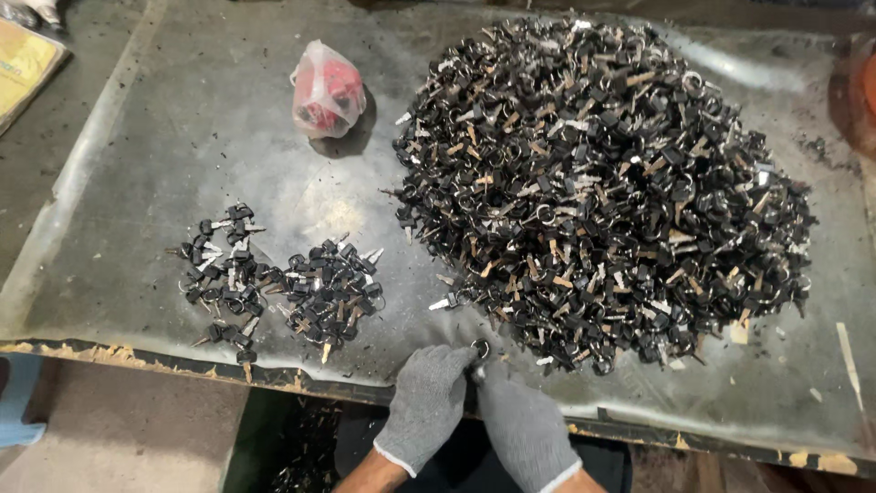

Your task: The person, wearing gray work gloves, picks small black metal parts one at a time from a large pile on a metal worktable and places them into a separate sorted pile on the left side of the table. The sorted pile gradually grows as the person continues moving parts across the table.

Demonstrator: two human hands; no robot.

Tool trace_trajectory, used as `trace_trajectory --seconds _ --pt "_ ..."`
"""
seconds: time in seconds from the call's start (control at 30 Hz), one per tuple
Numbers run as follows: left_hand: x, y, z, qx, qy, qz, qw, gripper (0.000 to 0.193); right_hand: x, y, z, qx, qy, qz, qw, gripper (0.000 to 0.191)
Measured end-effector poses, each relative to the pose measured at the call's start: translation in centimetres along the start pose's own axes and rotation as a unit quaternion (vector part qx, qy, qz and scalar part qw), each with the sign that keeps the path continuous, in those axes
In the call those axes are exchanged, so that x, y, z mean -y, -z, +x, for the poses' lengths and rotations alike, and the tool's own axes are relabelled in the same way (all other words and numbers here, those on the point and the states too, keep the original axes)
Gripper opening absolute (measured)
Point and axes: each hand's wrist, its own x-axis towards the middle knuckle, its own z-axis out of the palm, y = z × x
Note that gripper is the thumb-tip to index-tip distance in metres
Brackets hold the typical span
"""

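Note:
Both my hands wear grey knit gloves and meet at the table's near edge. My left hand (427, 402) and my right hand (522, 424) pinch a small metal key ring with a black-headed key (480, 350) between the fingertips. Just beyond them lies a very large heap of black-headed keys on rings (602, 183), covering the right half of the table. A smaller, flatter group of the same keys (278, 283) lies to the left of my hands.
The table top (182, 155) is a grey, scuffed sheet with a worn, chipped front edge. A knotted clear plastic bag with red and dark contents (327, 91) sits at the back. A yellow flat object (23, 68) lies at the far left, off the table.

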Motion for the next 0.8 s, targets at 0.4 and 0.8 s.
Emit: trace_trajectory --seconds 0.4,0.8 --pt "0.7 -0.5 -0.1 -0.009 -0.006 0.008 1.000 0.019 0.4 3.7 0.6 0.102 -0.003 0.003 0.995 0.070" --pt "0.5 0.9 1.1 0.132 0.178 0.064 0.973 0.023 0.3 3.2 0.3 0.099 0.004 0.025 0.995 0.047"
